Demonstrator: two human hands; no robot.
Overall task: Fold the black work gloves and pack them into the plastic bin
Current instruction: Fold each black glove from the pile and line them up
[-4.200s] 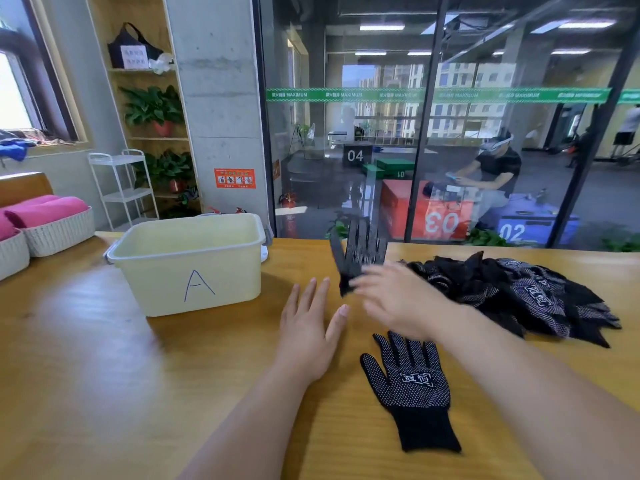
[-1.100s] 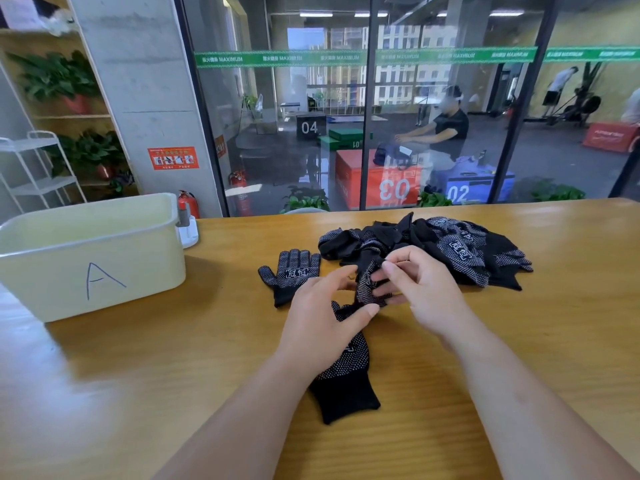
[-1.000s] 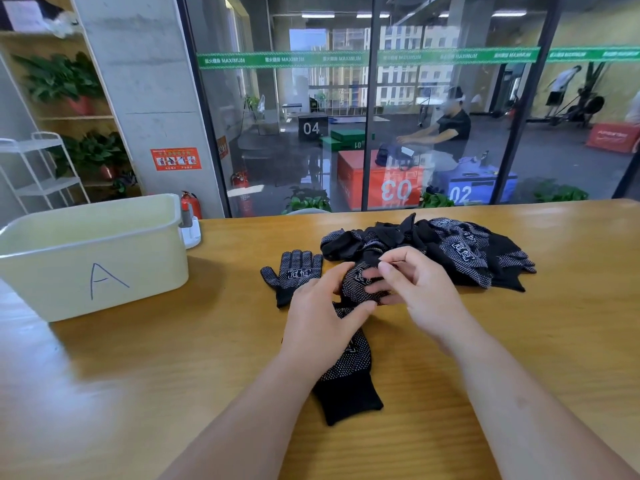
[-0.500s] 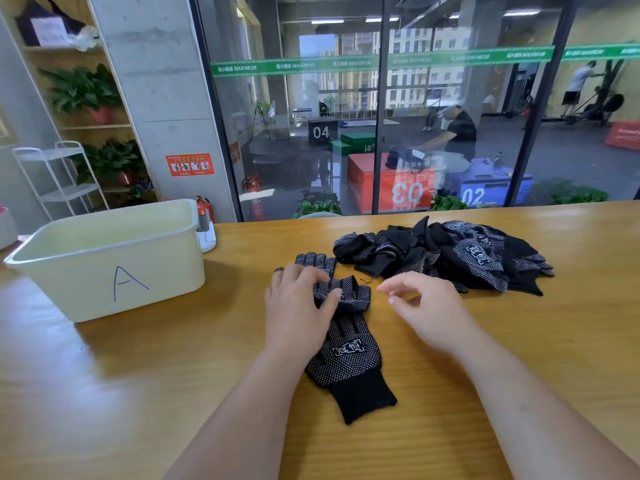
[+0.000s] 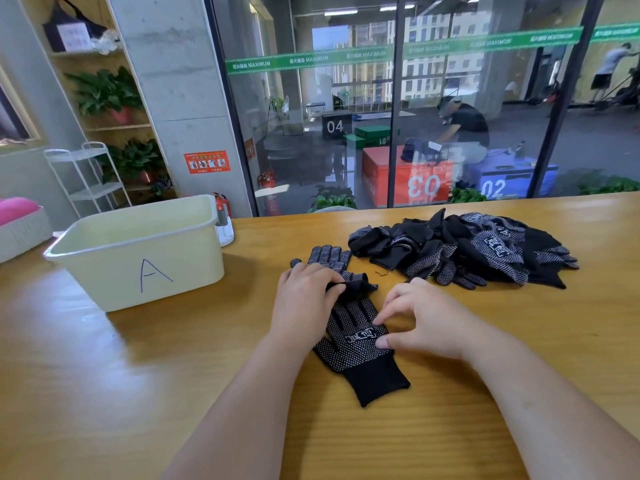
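A black dotted work glove (image 5: 358, 344) lies in front of me on the wooden table (image 5: 138, 375), cuff toward me, its fingertips turned back into a small fold (image 5: 358, 287). My left hand (image 5: 304, 299) rests on the glove's left side, and its thumb pinches that fold. My right hand (image 5: 427, 320) is at the glove's right edge, fingers bent, with a fingertip and the thumb touching the palm part. A second glove (image 5: 329, 256) lies flat just behind my left hand. A heap of several black gloves (image 5: 467, 249) sits at the right rear. The cream plastic bin (image 5: 138, 252) marked "A" stands at the left.
A white woven basket (image 5: 20, 230) with a pink cloth stands at the far left edge. A small white object (image 5: 225, 230) sits behind the bin's right corner. A glass wall runs along the table's far edge.
The glove's fingertips have been folded back toward the palm under my left thumb. My right hand has come down from above the table onto the glove's right edge.
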